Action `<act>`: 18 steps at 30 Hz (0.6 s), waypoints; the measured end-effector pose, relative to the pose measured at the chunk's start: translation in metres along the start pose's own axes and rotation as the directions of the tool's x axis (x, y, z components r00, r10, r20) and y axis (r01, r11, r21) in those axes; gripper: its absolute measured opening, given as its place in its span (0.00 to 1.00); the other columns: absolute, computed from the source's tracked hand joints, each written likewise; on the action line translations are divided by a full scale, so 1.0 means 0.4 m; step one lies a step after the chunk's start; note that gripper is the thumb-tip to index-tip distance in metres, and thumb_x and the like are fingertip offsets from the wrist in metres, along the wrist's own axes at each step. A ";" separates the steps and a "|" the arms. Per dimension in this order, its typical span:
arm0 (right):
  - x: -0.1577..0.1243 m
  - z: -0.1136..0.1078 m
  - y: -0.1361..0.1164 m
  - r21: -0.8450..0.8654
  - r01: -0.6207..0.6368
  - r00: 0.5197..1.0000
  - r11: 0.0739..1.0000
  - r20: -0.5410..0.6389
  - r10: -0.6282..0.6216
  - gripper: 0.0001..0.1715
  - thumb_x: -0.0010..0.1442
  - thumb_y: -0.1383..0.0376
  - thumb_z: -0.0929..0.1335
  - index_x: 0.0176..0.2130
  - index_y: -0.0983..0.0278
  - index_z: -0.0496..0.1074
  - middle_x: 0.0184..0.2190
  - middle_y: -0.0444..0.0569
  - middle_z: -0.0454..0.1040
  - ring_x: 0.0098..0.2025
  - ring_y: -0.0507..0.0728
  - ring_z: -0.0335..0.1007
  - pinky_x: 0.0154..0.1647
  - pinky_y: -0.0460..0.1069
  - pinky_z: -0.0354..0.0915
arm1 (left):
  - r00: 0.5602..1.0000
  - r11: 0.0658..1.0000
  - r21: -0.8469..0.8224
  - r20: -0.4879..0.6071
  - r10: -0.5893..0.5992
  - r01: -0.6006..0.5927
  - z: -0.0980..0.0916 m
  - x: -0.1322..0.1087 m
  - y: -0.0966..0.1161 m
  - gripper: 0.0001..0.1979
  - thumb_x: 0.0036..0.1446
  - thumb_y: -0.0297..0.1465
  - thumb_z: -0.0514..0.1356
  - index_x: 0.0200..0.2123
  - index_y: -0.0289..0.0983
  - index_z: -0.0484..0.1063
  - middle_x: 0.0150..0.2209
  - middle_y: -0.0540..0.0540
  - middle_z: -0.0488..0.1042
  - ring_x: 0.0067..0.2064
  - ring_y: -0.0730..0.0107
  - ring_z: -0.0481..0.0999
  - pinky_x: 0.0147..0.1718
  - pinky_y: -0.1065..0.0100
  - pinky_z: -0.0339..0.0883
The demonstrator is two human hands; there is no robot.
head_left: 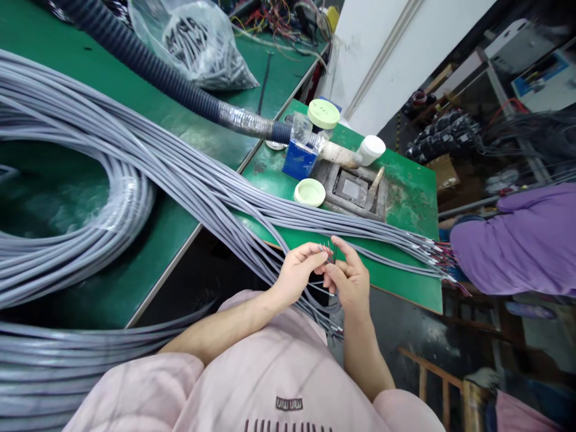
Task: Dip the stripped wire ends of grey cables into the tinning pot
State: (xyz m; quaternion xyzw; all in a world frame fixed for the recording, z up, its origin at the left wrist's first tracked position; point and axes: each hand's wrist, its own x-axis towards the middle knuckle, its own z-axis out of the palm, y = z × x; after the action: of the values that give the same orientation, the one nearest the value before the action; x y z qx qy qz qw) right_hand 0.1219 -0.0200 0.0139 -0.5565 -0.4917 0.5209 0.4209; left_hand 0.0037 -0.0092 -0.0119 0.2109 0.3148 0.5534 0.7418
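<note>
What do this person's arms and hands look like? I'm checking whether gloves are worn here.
Neither the left hand nor the right hand wears a glove, and no watch or bracelet shows at either wrist. The forearms are bare. The loose pale pink sleeves end above them and belong to a pale pink top with dark markings on its chest.
</note>
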 end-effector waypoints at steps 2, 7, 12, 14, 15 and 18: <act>-0.001 0.000 0.000 -0.006 -0.001 1.000 1.000 -0.009 0.001 0.33 0.54 0.60 0.70 0.58 0.62 0.65 0.14 0.35 0.68 0.13 0.46 0.57 0.14 0.41 0.55 | 0.999 1.000 -0.009 -0.037 0.001 -0.001 -0.002 0.003 -0.001 0.10 0.47 0.35 0.67 0.26 0.35 0.73 0.23 0.52 0.71 0.22 0.80 0.66 0.24 0.74 0.61; 0.000 -0.001 0.009 0.025 -0.005 0.999 1.000 -0.049 0.006 0.32 0.53 0.60 0.71 0.57 0.62 0.66 0.14 0.35 0.67 0.13 0.46 0.57 0.13 0.41 0.55 | 0.998 0.999 -0.012 -0.050 -0.033 0.032 -0.006 0.006 -0.003 0.08 0.47 0.33 0.66 0.28 0.34 0.76 0.21 0.52 0.72 0.23 0.79 0.66 0.26 0.74 0.60; 0.002 0.001 0.017 0.031 0.022 0.995 0.999 -0.093 -0.019 0.29 0.53 0.61 0.70 0.54 0.63 0.68 0.13 0.34 0.64 0.13 0.46 0.55 0.12 0.40 0.53 | 0.996 0.999 0.004 -0.084 -0.043 0.043 0.000 0.004 0.001 0.09 0.45 0.34 0.67 0.27 0.34 0.74 0.20 0.52 0.73 0.23 0.80 0.66 0.26 0.74 0.60; 0.002 0.002 0.017 0.018 0.040 0.993 0.999 -0.111 -0.038 0.25 0.53 0.62 0.70 0.51 0.64 0.70 0.12 0.33 0.64 0.12 0.46 0.55 0.12 0.40 0.53 | 0.995 0.999 0.017 -0.090 -0.035 0.037 0.002 0.004 0.001 0.10 0.45 0.34 0.68 0.26 0.34 0.73 0.20 0.52 0.73 0.22 0.80 0.67 0.26 0.74 0.60; 0.003 0.002 0.017 0.005 0.053 0.992 0.999 -0.119 -0.052 0.22 0.53 0.62 0.70 0.49 0.64 0.71 0.12 0.34 0.63 0.12 0.45 0.54 0.12 0.40 0.53 | 0.996 0.999 0.025 -0.091 -0.027 0.029 0.002 0.004 0.002 0.10 0.44 0.34 0.68 0.25 0.35 0.72 0.19 0.52 0.72 0.22 0.80 0.67 0.26 0.74 0.61; 0.006 0.002 0.016 -0.053 0.094 0.987 0.994 -0.126 -0.100 0.12 0.55 0.61 0.69 0.39 0.64 0.73 0.11 0.34 0.63 0.12 0.45 0.54 0.13 0.41 0.54 | 0.996 0.999 0.054 -0.090 0.006 -0.002 0.001 0.007 0.002 0.12 0.43 0.36 0.69 0.23 0.35 0.70 0.18 0.54 0.70 0.22 0.79 0.68 0.26 0.75 0.62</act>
State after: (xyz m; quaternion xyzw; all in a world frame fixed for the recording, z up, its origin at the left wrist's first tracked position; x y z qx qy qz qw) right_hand 0.1216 -0.0186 0.0070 -0.5739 -0.5024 0.4512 0.4634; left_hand 0.0039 -0.0064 -0.0117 0.2061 0.3623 0.5552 0.7197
